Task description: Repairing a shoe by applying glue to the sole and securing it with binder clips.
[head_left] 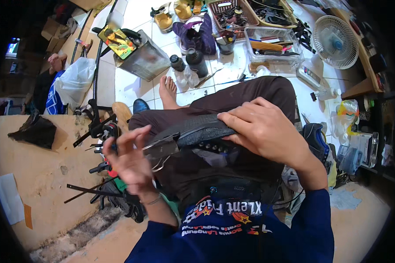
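Observation:
A black shoe (195,130) rests across my lap on its side, its textured sole turned up and away from me. My right hand (265,130) grips its right end, with the fingers over the sole and the thumb underneath. Left of the shoe, my left hand (129,162) is raised with its fingers spread and slightly blurred. A pale loop of thread or thin wire (162,164) hangs between that hand and the shoe's left end; I cannot tell whether the hand touches it. Eyelets show on the shoe's underside, partly in shadow.
Beyond my legs stand a metal box (145,61), dark bottles (196,62), purple shoes (197,35) and a clear bin of tools (272,48). A fan (335,42) is at the far right. Black racks with metal rods (103,131) crowd my left side, beside a ledge (39,175).

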Available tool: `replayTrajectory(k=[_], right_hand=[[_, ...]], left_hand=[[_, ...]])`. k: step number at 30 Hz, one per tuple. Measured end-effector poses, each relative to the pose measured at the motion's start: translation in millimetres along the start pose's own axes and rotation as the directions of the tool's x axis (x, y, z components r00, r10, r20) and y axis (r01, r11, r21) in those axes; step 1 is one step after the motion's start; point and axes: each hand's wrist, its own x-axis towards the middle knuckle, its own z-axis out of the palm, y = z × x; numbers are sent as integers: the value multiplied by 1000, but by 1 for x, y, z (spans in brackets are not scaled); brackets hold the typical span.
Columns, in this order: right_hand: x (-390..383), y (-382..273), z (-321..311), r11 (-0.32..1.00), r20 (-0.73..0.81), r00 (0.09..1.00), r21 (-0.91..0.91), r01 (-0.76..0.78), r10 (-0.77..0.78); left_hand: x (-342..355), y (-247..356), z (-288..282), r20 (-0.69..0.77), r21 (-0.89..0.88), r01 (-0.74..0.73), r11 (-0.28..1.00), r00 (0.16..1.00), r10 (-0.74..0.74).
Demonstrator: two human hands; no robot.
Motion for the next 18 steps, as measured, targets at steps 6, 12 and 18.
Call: replayTrajectory(k=[6, 12, 18], right_hand=[[0, 25, 28, 994, 420, 906, -109, -6, 51], [2, 47, 60, 990, 584, 804, -136, -40, 113], [19, 85, 67, 948, 624, 757, 76, -309, 196]], left_hand=[[20, 14, 16, 493, 868, -340, 362, 677, -546], [31, -67, 28, 606, 697, -644, 316, 292, -740], [45, -121, 16, 609, 718, -569, 400, 236, -757]])
